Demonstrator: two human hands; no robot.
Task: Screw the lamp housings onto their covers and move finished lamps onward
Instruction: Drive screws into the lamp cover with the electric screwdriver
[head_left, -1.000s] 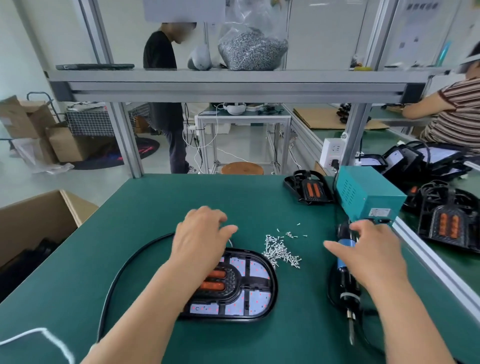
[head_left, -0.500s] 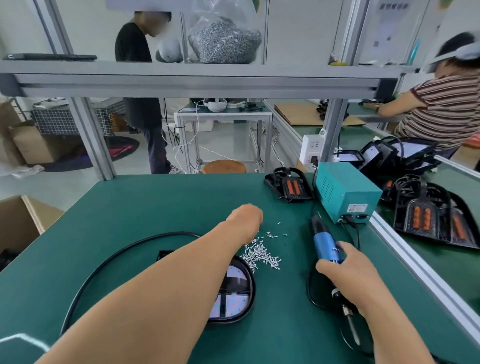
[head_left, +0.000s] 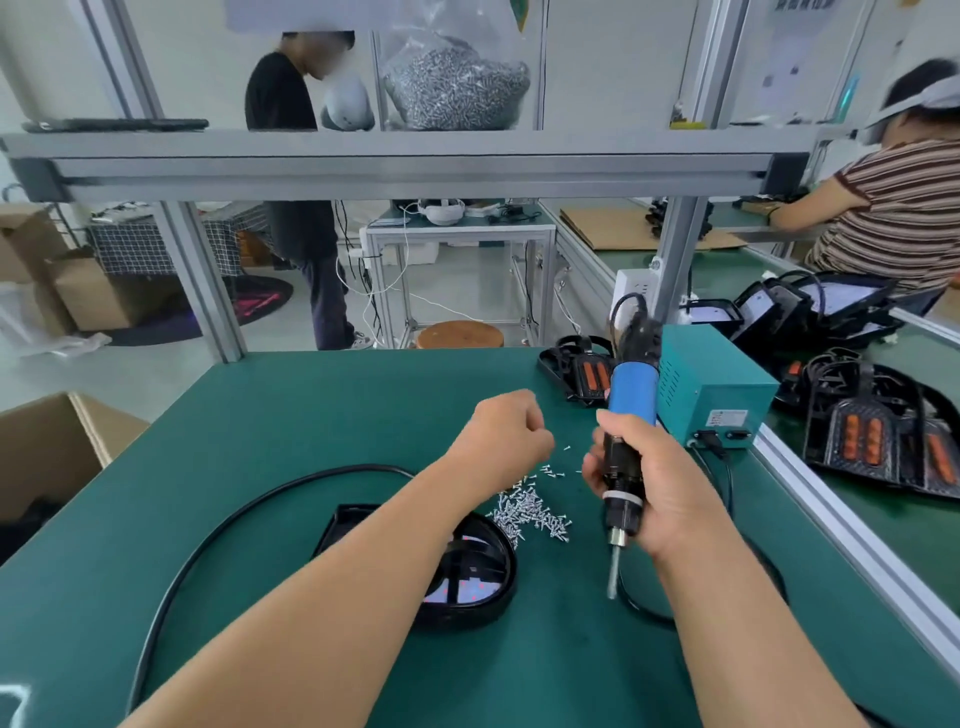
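Head view; left hand (head_left: 501, 441) has left the lamp (head_left: 480, 571), where it lay flat a second ago, and now sits over the loose pile of screws (head_left: 535, 512) at frame centre; fingers curled in tight, knuckles up; whether a screw is pinched, cannot tell, fingertips are hidden. Right hand (head_left: 654, 488) was only reaching a second ago, then closed on the screwdriver (head_left: 634, 395) lying on the table (head_left: 311, 415); now it has the tool raised upright, fist wrapped round the black lower barrel, blue body above the fist, bit pointing down and clear of the table. Lamp is at lower centre, just left of the screws, partly hidden under the left forearm, nobody holding it; its black cable (head_left: 234, 512) loops off to the left. Teal power box (head_left: 711, 395) is right of centre; one more lamp (head_left: 582, 374) lies behind the tool; a stack of black lamps (head_left: 883, 441) sits on the next bench at the right edge. Judgement: tool and screw pick-up are done together, so driving is next; no sign yet of a screw seated in this lamp; it likely needs steadying before the bit comes down.
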